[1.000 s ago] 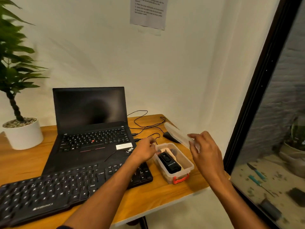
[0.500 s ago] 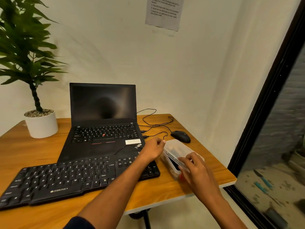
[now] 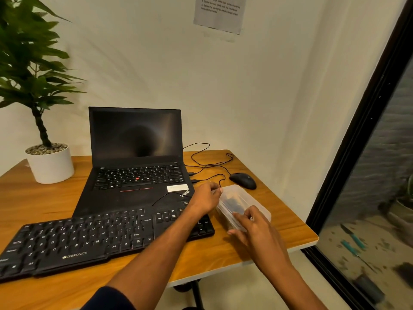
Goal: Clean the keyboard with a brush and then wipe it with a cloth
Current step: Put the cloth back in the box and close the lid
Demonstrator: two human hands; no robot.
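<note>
A black Zebronics keyboard (image 3: pixel 89 240) lies along the front of the wooden table (image 3: pixel 223 253). To its right sits a small clear plastic box (image 3: pixel 243 201) with its lid on and something dark inside. My left hand (image 3: pixel 206 198) holds the box's far left corner. My right hand (image 3: pixel 252 229) presses its fingers on the lid at the near end. No brush or cloth shows outside the box.
An open black laptop (image 3: pixel 136 166) stands behind the keyboard, with cables and a black mouse (image 3: pixel 243 180) to its right. A potted plant (image 3: pixel 49 162) is at the back left. The table edge and a dark glass door (image 3: pixel 368 175) are close on the right.
The lid, held up in my right hand a second ago, has come down onto the box. My left hand has stayed at the box's corner. The view has shifted to the left.
</note>
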